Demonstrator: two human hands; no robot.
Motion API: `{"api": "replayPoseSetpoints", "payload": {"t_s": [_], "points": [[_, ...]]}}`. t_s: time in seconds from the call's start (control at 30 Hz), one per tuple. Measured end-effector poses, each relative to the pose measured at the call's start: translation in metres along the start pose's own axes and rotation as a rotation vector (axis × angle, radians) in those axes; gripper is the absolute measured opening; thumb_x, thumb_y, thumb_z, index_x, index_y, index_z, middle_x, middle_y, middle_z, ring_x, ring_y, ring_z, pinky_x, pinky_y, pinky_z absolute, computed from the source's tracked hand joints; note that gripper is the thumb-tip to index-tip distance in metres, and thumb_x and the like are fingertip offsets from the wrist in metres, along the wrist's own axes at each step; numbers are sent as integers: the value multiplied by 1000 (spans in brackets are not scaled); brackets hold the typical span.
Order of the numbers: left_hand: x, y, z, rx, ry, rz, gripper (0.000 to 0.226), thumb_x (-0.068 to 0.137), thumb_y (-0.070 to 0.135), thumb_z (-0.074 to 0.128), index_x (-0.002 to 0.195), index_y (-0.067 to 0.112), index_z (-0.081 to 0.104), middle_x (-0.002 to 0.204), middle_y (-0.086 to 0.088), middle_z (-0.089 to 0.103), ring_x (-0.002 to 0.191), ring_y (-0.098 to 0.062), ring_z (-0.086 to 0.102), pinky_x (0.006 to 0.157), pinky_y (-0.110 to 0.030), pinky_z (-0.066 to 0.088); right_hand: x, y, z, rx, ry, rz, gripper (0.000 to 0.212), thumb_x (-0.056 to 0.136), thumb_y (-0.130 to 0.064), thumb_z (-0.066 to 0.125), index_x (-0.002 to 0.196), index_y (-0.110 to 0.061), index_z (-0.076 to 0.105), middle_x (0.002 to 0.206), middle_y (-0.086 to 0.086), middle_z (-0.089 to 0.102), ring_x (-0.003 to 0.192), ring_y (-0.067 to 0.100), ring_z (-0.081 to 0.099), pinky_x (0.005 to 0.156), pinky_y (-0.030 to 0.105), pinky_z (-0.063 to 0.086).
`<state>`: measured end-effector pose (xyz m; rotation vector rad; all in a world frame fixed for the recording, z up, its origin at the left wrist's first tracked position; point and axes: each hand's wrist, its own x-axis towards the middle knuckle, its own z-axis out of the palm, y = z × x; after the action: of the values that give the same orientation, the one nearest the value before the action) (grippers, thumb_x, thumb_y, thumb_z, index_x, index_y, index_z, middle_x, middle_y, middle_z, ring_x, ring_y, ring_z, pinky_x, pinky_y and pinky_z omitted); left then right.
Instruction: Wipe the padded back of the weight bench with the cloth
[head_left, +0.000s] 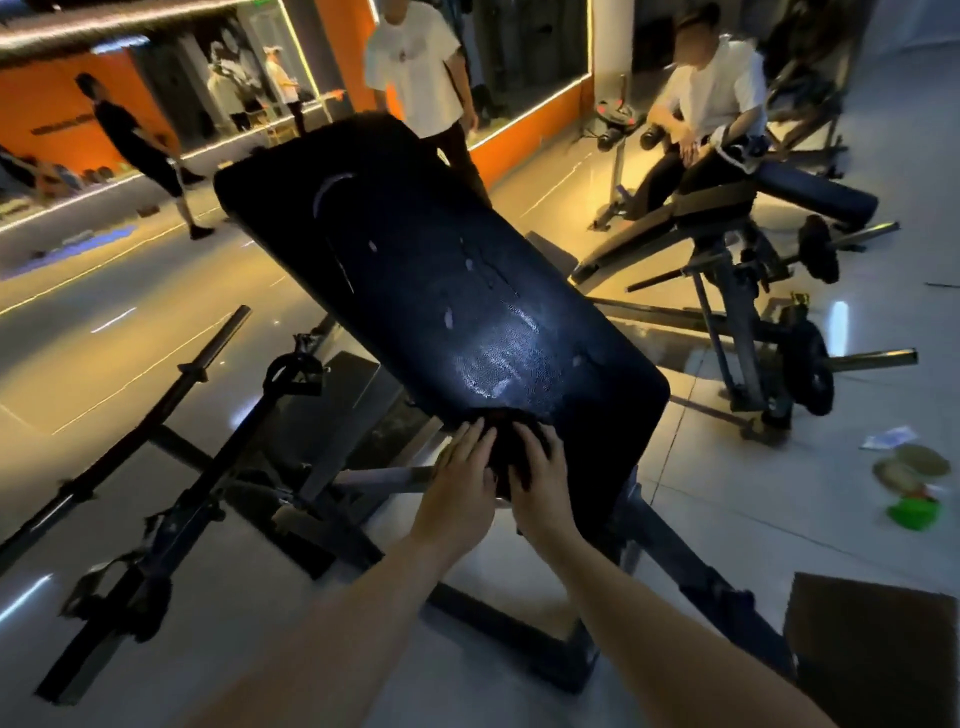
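Observation:
The black padded back (415, 270) of the weight bench slopes away from me, worn and scuffed, with a shiny patch near its lower end. A dark cloth (503, 441) lies bunched on the pad's near lower edge. My left hand (460, 480) and my right hand (537, 475) both press flat on the cloth, side by side, fingers spread and pointing up the pad. Most of the cloth is hidden under my hands.
The bench's steel frame (363, 478) and a bar with straps (171, 519) lie to the left. One person stands behind the pad (415, 67); another sits on a machine (717, 104) at right. Litter (909, 483) lies on the floor at right, a dark box (872, 649) near right.

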<state>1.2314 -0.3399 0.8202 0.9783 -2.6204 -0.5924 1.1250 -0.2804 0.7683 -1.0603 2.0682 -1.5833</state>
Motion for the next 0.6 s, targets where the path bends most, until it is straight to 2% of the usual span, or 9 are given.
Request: {"api": "replayPoseSetpoints", "payload": {"t_s": [0.07,0.17,0.27,0.3,0.37,0.43,0.47,0.53,0.6], "points": [[12,-16,-1,88,23,97,58,104,14,36,159,14,18,169,1,8,155,-11,-3,122,-24,-1,-8,16,7,-142,40,-43,57,97,-4,53,150,-21,38,157,-1,21,142,6,18,112,13,15],[28,-37,1,135,24,156,58,104,18,33,159,16,16,169,4,6,155,-10,-5,126,-34,3,-13,32,6,-211,209,123,64,99,-9,50,155,-31,25,162,-3,13,147,20,17,117,31,19],[35,-49,4,189,89,203,53,102,23,26,153,15,36,164,-1,29,153,-17,17,125,-43,14,10,17,20,-72,326,248,54,103,-13,44,153,-28,31,161,-2,17,147,22,21,120,42,24],[36,-49,3,188,113,212,53,100,24,26,150,14,43,160,-4,38,150,-19,27,124,-46,19,21,8,26,-54,333,247,51,102,-11,44,151,-23,36,159,0,21,146,23,25,120,39,24],[37,-48,1,181,151,232,51,98,24,30,142,10,51,150,-9,50,144,-24,40,120,-51,28,40,-22,34,-8,277,146,49,98,-2,47,145,-16,47,155,3,30,142,15,31,115,21,22],[38,-46,-1,170,179,240,57,90,29,33,137,4,54,143,-15,56,139,-29,47,118,-55,31,55,-42,37,22,144,-15,46,96,4,50,140,-10,53,147,-1,39,132,-8,37,105,4,22],[38,-45,-2,173,190,236,58,88,30,34,135,2,53,140,-17,57,138,-30,48,119,-55,30,59,-45,35,7,86,-86,48,95,6,51,140,-10,53,146,-2,43,129,-13,37,105,4,24],[41,-43,1,171,219,205,46,94,26,36,133,9,53,138,-12,57,138,-26,45,123,-50,22,62,-33,28,-108,72,-216,49,94,3,54,139,-17,55,145,-4,48,137,1,38,116,21,27],[43,-38,10,202,268,193,34,96,20,46,128,16,55,136,-6,56,137,-24,43,124,-48,17,58,-8,15,-107,140,-114,46,96,-1,54,137,-19,56,146,-5,48,141,11,38,121,37,26]]}}
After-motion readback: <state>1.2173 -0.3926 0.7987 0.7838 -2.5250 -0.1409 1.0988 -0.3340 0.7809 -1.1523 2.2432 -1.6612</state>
